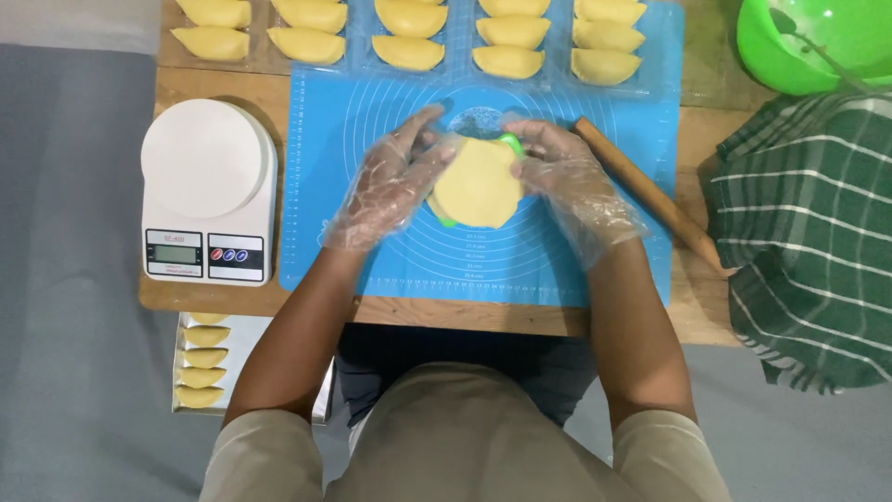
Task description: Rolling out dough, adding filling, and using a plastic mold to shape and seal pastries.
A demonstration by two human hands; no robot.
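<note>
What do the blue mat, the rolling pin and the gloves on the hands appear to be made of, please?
The blue mat looks like silicone: matte, flat, printed with pale guide circles. The rolling pin appears to be bare wood, brown and unvarnished. The gloves on the left hand and right hand seem thin clear plastic film, crinkled and glinting.
</note>
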